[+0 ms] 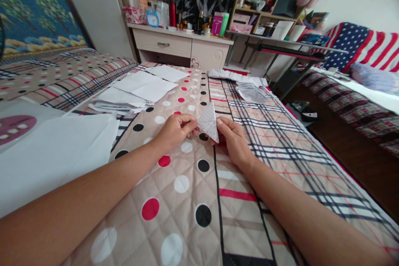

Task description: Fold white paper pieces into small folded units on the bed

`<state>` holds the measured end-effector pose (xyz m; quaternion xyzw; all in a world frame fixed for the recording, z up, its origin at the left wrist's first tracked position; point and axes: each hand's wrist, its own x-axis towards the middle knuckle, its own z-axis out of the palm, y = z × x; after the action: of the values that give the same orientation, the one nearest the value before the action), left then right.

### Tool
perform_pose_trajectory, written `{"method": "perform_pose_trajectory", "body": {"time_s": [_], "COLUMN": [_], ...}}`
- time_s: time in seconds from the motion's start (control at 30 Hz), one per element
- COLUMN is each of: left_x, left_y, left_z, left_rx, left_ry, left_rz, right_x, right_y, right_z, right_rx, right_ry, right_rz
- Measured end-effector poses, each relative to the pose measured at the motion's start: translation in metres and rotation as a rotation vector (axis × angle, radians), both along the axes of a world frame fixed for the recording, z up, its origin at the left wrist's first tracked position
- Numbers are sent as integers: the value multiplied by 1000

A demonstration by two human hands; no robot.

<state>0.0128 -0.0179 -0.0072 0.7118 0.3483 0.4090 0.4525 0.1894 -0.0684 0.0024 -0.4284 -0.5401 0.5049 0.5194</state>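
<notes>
A small folded paper triangle (207,121), white with faint printed lines, is held up between my two hands above the bedspread. My left hand (179,129) pinches its left corner between thumb and fingers. On the other side my right hand (232,136) grips the upright right edge, thumb in front and fingers mostly hidden behind. Beyond my left hand lies a stack of white paper sheets (134,89). Farther off on the right, folded paper pieces (251,92) rest beside a long strip of folded paper (235,76).
A large white bag (56,153) with a pink print lies at the left. The polka-dot and plaid bedspread (183,232) covers the bed. Past its far end stands a white dresser (174,43) with bottles and a blue clock (152,17). A shelf desk (264,37) stands at the back right.
</notes>
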Motion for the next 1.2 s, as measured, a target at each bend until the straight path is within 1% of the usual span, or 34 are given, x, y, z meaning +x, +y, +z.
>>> {"method": "perform_pose_trajectory", "body": {"time_s": [0.2,0.43,0.53,0.63,0.73,0.83,0.9,0.97,1.03,1.07,1.13,1.2], "left_x": [0,-1,0,2,3,4,3,3,2,1,1,0], "left_y": [-1,-2,-3,-6,-7,-8,-10,-13,-17,-18,-20,-22], "left_z": [0,0,2,2,1,-1,-1,1,4,5,8,9], "left_rx": [-16,-24,-26,-37,-1,96,200,351,538,634,814,937], "left_ry": [-2,30,35,58,140,269,345,408,462,483,508,521], "left_rz": [-10,-16,-40,-107,-140,-117,-35,82,144,139,87,33], "right_x": [0,1,0,-1,1,4,4,4,2,2,1,0], "right_y": [0,4,3,4,6,9,9,8,7,7,7,8], "right_z": [2,-2,-1,-1,-5,-8,-7,-4,-1,0,1,1], "right_rx": [-3,-44,-29,1,-10,5,3,-19,-27,-26,-15,-1], "right_ry": [-21,56,65,0,-104,-187,-245,-319,-405,-446,-515,-565], "right_rz": [-21,-28,3,38,17,-27,-59,-78,-99,-110,-124,-128]}}
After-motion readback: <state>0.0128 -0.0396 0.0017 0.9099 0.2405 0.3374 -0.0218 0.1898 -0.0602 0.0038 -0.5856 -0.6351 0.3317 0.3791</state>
